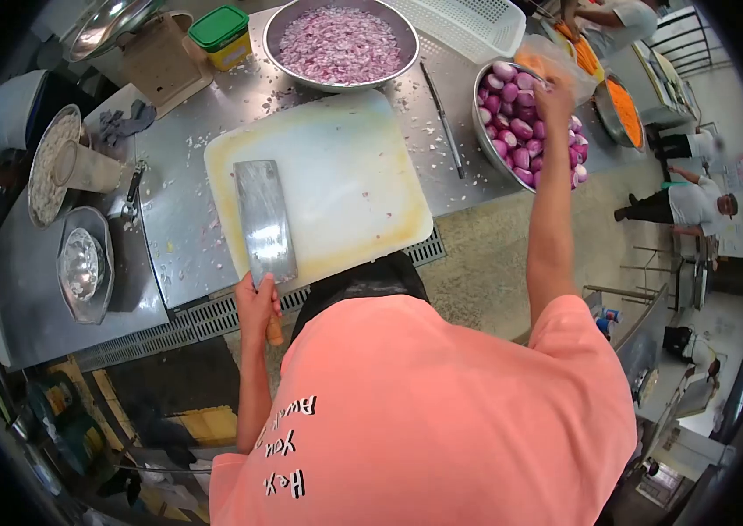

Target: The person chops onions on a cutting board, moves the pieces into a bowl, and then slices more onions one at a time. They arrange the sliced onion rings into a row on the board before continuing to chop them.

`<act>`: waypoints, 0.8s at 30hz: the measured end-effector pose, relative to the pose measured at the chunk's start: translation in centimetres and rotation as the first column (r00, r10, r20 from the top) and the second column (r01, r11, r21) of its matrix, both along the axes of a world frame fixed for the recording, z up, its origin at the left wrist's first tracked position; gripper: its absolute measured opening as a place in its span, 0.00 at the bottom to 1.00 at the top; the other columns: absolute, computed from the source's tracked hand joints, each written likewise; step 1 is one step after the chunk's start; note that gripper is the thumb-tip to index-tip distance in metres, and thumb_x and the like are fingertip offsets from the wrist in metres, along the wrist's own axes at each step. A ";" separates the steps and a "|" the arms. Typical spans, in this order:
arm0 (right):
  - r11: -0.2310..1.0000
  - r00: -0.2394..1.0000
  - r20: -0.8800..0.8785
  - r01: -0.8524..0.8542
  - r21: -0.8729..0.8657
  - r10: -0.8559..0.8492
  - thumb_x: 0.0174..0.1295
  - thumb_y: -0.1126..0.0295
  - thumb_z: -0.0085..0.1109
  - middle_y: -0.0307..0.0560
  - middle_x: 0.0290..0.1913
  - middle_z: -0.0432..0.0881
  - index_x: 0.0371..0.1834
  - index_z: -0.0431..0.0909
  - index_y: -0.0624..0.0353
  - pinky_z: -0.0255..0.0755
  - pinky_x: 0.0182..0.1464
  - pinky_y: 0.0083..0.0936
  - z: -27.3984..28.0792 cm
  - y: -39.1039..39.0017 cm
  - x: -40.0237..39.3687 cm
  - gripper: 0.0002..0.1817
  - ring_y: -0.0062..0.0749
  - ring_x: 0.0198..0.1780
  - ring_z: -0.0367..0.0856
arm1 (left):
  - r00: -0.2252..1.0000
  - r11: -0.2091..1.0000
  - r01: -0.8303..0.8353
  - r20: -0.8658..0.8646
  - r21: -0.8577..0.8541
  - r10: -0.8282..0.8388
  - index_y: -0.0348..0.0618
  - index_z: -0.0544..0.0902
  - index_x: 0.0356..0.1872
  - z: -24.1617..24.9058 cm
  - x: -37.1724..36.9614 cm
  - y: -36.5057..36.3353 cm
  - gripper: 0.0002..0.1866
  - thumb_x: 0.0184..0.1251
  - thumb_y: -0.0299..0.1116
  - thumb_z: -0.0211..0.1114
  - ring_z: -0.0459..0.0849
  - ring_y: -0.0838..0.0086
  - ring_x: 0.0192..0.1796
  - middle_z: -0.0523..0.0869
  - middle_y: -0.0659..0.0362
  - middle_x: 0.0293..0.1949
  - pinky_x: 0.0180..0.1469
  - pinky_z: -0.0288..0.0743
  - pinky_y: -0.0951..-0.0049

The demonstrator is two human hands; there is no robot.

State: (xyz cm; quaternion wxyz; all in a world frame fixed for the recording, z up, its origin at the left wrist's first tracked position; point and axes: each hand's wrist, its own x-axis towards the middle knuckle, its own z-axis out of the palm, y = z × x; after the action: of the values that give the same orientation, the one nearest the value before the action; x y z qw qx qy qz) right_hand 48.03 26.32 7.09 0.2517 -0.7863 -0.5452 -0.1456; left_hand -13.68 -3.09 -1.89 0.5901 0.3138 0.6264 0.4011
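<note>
My left hand [257,305] grips the handle of a wide cleaver [264,219], whose blade lies flat over the left part of a white cutting board [345,175]. At the far right, my right hand [554,98] is over a metal bowl [483,131] of peeled purple onions [520,129]. Motion blurs its fingers, and whether they hold anything cannot be made out. Behind the board stands a large metal bowl [272,54] full of chopped onion [336,44]. A few small onion bits are scattered on the board.
Between board and onion bowl lies a dark rod [443,123]. A green-lidded tub [221,37], a grey cloth [126,121] and a pitcher [91,167] are left. Back right are a white crate [468,22], shredded orange food [624,114] and a co-worker's arm [599,16]. Other people stand farther right.
</note>
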 end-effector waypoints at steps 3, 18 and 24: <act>0.968 0.978 0.014 0.206 -0.143 -0.206 0.54 0.31 0.57 0.61 0.54 0.83 0.63 0.78 0.48 0.68 0.65 0.42 -1.7 -0.2 8.0 0.41 0.54 0.60 0.80 | 0.999 1.000 -0.001 -0.032 0.012 0.002 0.39 0.76 0.37 -0.1 0.2 0.4 0.08 0.74 0.32 0.59 0.72 0.81 0.15 0.73 0.64 0.19 0.15 0.68 0.76; 0.955 0.932 -0.236 -0.294 -0.045 0.275 0.51 0.54 0.72 0.51 0.51 0.84 0.54 0.82 0.50 0.70 0.62 0.43 -0.5 -11.0 -9.1 0.26 0.50 0.59 0.76 | 0.988 0.989 -0.147 -0.063 -0.036 0.144 0.40 0.74 0.41 -0.8 3.0 2.6 0.07 0.73 0.32 0.60 0.71 0.79 0.15 0.72 0.63 0.19 0.15 0.68 0.75; 0.973 0.996 0.043 -0.083 0.217 0.076 0.55 0.48 0.68 0.49 0.57 0.81 0.59 0.81 0.46 0.70 0.60 0.49 -3.7 -11.8 4.2 0.29 0.56 0.58 0.77 | 0.983 0.984 -0.174 -0.071 -0.024 0.172 0.41 0.74 0.39 -1.4 3.2 2.4 0.07 0.73 0.32 0.60 0.71 0.79 0.15 0.72 0.64 0.19 0.15 0.68 0.75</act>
State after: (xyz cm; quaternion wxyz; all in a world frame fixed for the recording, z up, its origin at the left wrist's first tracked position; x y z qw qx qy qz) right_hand 52.26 14.49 3.43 0.3329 -0.7287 -0.5611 -0.2081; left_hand -10.48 -0.67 -3.34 0.5359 0.2627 0.6772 0.4304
